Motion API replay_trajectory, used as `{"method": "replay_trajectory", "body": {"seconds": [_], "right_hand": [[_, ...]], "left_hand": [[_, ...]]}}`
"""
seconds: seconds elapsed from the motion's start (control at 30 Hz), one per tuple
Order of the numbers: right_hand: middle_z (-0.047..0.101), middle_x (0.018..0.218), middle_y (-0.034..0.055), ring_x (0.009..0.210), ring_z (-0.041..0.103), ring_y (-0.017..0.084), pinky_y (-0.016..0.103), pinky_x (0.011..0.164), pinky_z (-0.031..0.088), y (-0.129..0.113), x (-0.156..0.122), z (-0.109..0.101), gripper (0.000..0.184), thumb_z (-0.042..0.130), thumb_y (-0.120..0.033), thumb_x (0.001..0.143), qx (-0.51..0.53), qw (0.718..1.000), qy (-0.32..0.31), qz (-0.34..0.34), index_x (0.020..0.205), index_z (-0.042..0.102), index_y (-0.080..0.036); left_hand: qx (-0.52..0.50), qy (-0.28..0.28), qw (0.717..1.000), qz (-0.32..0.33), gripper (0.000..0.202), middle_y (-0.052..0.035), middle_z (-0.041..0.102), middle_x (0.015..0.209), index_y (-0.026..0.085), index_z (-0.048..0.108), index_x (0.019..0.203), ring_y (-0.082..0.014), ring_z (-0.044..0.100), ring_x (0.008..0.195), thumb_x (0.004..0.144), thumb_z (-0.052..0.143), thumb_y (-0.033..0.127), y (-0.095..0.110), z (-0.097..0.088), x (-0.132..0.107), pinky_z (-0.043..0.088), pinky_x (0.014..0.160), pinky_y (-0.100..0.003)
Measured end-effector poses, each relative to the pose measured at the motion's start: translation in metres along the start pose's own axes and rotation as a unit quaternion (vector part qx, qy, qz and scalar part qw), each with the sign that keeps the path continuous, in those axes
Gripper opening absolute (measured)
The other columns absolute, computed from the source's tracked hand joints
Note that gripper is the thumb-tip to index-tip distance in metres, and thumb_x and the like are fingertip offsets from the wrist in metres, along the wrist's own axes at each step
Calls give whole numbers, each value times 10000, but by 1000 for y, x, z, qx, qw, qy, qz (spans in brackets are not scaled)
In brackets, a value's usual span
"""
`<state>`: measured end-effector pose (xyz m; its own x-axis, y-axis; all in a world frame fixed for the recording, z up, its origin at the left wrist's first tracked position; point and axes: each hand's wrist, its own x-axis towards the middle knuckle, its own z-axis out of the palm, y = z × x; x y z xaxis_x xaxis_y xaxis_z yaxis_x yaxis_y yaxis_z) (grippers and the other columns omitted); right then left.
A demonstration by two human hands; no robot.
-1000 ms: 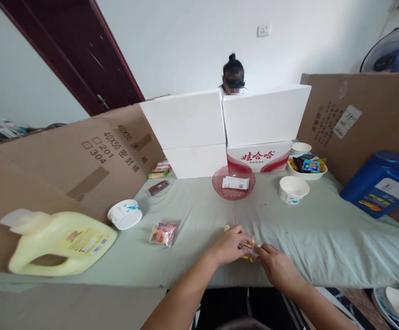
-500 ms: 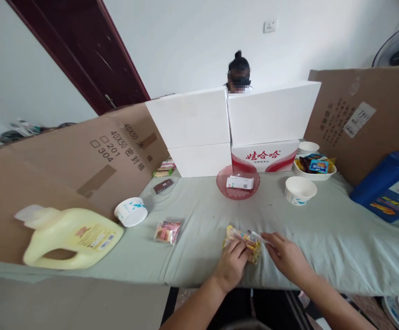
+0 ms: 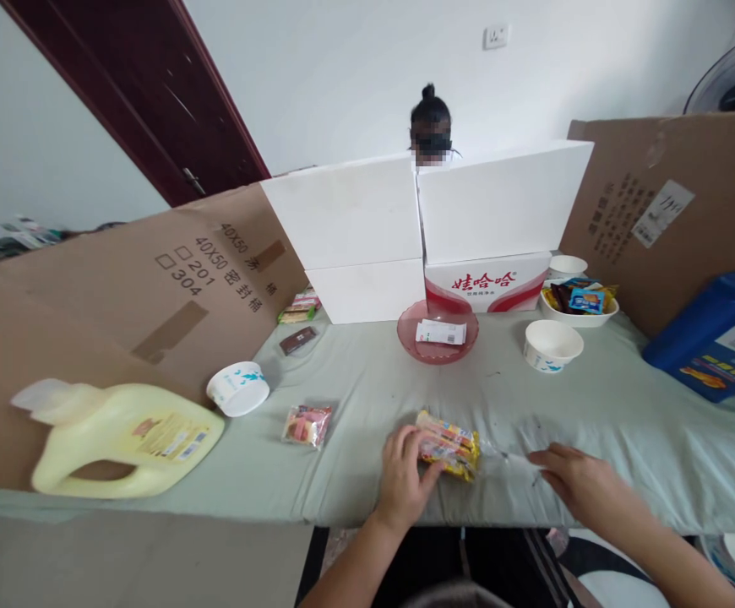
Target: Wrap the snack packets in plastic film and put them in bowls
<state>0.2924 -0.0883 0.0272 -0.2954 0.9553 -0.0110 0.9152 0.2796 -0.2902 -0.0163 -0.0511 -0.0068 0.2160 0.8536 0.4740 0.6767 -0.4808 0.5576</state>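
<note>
A yellow-edged clear packet of orange snack sticks (image 3: 449,446) lies near the table's front edge. My left hand (image 3: 404,473) grips its left side, thumb below and fingers above. Off to the right, my right hand (image 3: 586,481) pinches a thin, clear-whitish strip (image 3: 514,461), smeared by motion, that stretches back toward the packet's right end. Whether this strip is part of the wrapper I cannot tell. To the left lies a small pink-and-clear snack packet (image 3: 307,425), apart from both hands.
Behind stands a pink glass bowl (image 3: 411,339) holding white packets. At right are a paper bowl (image 3: 553,348), a dish of snacks (image 3: 579,320) and a blue jug (image 3: 715,338). A tipped paper bowl (image 3: 239,389) and yellow jug (image 3: 133,439) lie left. White boxes (image 3: 355,219) screen a person (image 3: 431,127).
My right hand has moved right, away from the packet, with the thin strip. My left hand has shifted left to the packet's left side, uncovering its middle.
</note>
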Motion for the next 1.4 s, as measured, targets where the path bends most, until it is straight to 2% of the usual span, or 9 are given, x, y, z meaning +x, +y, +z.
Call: {"method": "replay_trajectory", "body": {"seconds": [0.17,0.33,0.47,0.57,0.87,1.0,1.13,1.23,1.4], "right_hand": [[691,931,68,840,671,234,387,749,529,68,-25,17,359,356,-325,926,0,995,75,60,1087,667,-245],[680,972,107,915,632,259,441,839,507,36,-19,19,302,426,-365,926,0,974,228,14,1020,668,-209],[677,960,80,919,632,199,333,812,512,-44,3,10,256,403,-302,966,120,977,139,-111,1026,636,-215],[679,1001,69,944,643,181,300,823,508,-82,29,17,289,354,-225,971,151,978,33,-138,1034,636,-222],[415,1467,163,1153,590,249,387,916,504,-68,78,50,516,383,-134,900,25,997,65,-21,1414,420,-169],[407,1474,159,1249,474,319,481,976,437,-72,74,44,569,608,-323,847,-12,995,73,-70,1381,473,-181],[385,1496,114,1285,407,356,528,973,396,-74,68,34,634,719,-336,752,-23,991,46,-120,1349,516,-271],[528,1392,22,1296,408,287,491,1003,353,-74,60,28,300,557,-252,886,-2,979,44,-198,1159,647,-338],[677,1136,37,1150,517,214,395,970,377,-74,36,28,255,461,-181,911,42,954,10,-295,923,703,-261]], "left_hand": [[-118,87,967,-209,249,-37,645,791,186,583,989,-188,640,696,846,549,387,-39,2,7,539,670,-332],[-57,276,938,-202,240,-43,596,859,174,536,1011,-163,606,696,838,543,341,-54,-22,8,515,639,-297],[19,116,993,26,110,-51,612,866,196,569,926,-179,598,820,884,469,174,-30,-35,10,504,754,-317],[69,-26,995,73,112,-44,629,826,201,582,873,-195,598,812,873,487,142,-14,-30,11,504,751,-335],[115,-50,991,43,217,-81,662,1059,209,642,1038,-209,640,957,947,445,220,-11,-23,-11,541,832,-343],[150,-91,984,37,362,-85,589,1282,274,589,1253,-267,592,1081,892,571,296,-8,-30,10,514,909,-437],[110,-161,980,34,352,-35,696,1008,286,640,1180,-234,629,938,840,616,198,-14,-33,45,523,859,-399],[114,-131,985,-6,203,-20,667,780,241,707,858,-200,638,764,833,554,109,-18,-33,63,532,750,-337],[95,63,993,23,254,-95,637,968,181,637,1014,-214,620,936,909,411,129,0,-32,69,515,825,-349]]}}
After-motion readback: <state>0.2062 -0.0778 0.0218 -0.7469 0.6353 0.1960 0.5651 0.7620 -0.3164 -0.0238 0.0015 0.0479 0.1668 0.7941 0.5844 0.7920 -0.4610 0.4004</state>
